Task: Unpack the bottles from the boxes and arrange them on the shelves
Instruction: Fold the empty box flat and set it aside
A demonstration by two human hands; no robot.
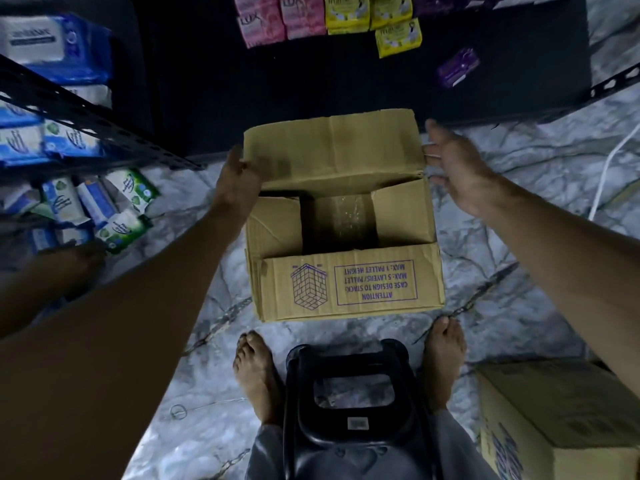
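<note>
Blue and white packs (pixel 59 39) fill the metal rack (pixel 86 116) at our left, some of them leaning loose on its lowest level. Next comes our left hand (pixel 239 171), with its thumb on the front of the far flap (pixel 332 147) and its fingers curled round the flap's left edge. We judge this grip is meant to fold the flap back and keep the mouth of the box (pixel 346 285) clear.

The box sits on the marble floor (pixel 519 220), just in front of our feet and the black stool (pixel 349 393), close enough to reach into while seated. Its side flaps are folded inward around a dark opening. Something clear glints down there, but we cannot tell whether it is bottles.

Beyond the box, the dark shelf (pixel 311 81) has bare room in front of its pink soap packs (pixel 277 19), so we take it as the likely place for the bottles.

Our right hand (pixel 457 168) is at the flap's right edge with its fingers nearly straight, touching the edge or just beside it and gripping nothing. It seems placed to steady that corner.

A second box (pixel 561 410) stands at the floor's near right, apparently waiting its turn.
</note>
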